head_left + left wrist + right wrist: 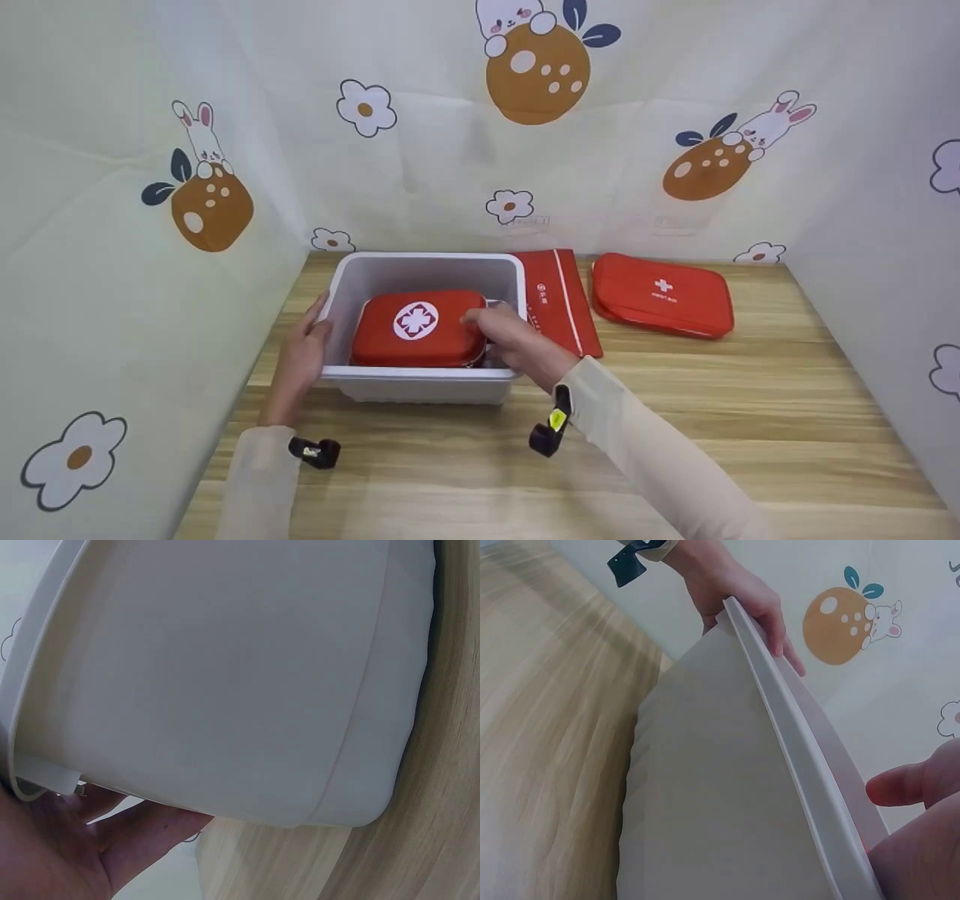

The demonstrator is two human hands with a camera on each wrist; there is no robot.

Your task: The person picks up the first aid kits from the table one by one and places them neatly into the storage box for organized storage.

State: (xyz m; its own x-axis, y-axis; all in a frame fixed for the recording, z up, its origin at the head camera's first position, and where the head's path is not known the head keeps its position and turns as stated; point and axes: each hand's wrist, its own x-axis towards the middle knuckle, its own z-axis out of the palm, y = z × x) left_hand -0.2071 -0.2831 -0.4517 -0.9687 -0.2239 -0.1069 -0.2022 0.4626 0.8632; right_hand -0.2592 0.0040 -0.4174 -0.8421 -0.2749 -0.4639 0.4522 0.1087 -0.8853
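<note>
A grey plastic bin (pixel 427 386) stands on the wooden table, its bottom resting there. Inside it lies a red first aid case (pixel 375 337) with a white cross emblem facing up. My left hand (pixel 298 358) grips the bin's left rim, thumb over the edge; the left wrist view shows fingers (pixel 154 836) along the outer wall. My right hand (pixel 510 334) reaches over the right rim and holds the right end of the case, thumb on its top. Its fingers underneath are hidden; the right wrist view shows only the thumb and part of the palm.
A flat red pouch (pixel 566 300) with a white line lies beside the bin's right wall, partly covered by it. Farther right sits another red first aid pouch (pixel 667 296). Printed cloth walls (pixel 450 165) enclose the wooden table (pixel 712 420) at back and sides.
</note>
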